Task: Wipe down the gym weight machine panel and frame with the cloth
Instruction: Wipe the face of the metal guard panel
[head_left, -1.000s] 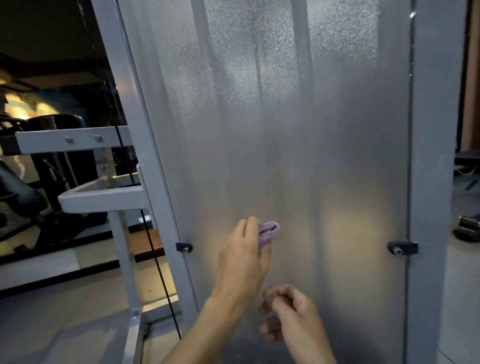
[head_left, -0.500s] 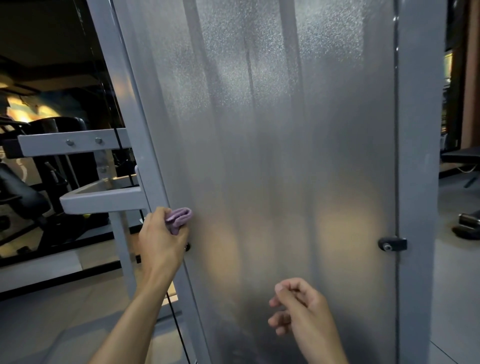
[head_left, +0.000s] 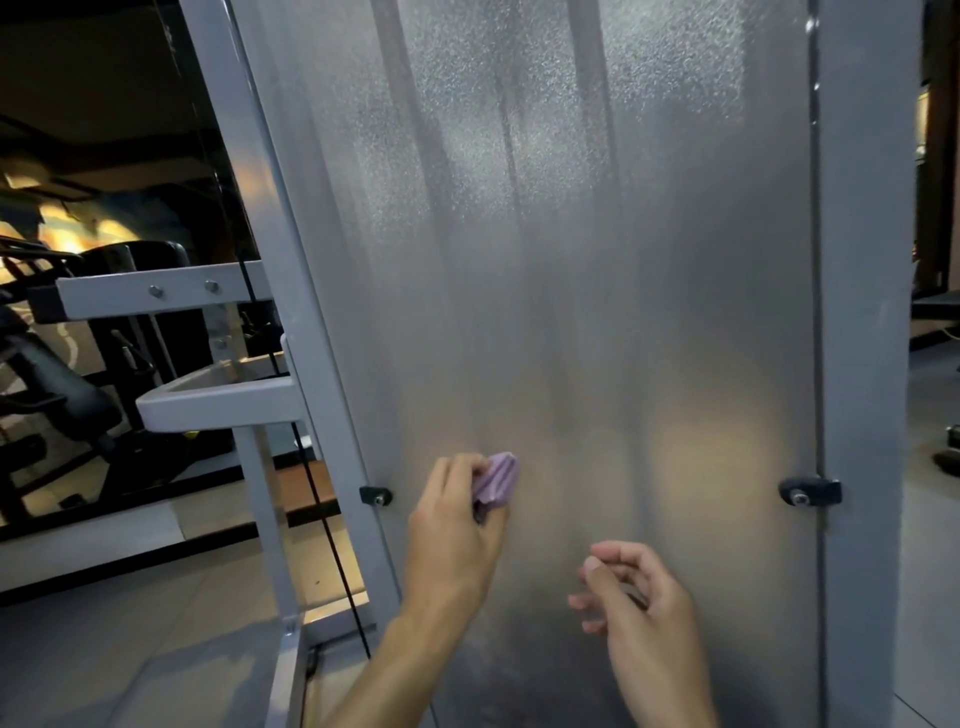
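Presently: left hand (head_left: 457, 530) grips bunched purple cloth (head_left: 497, 483), fingers curled round it, cloth pressed against frosted panel (head_left: 597, 312) low down, just right of left black clamp (head_left: 375, 494). Right hand (head_left: 636, 597) hangs near panel below and right of cloth, fingers loosely curled, holding nothing. Grey frame upright (head_left: 291, 291) borders panel on left; right black clamp (head_left: 809, 491) sits level with left one. Black cable (head_left: 332, 540) runs down beside upright.
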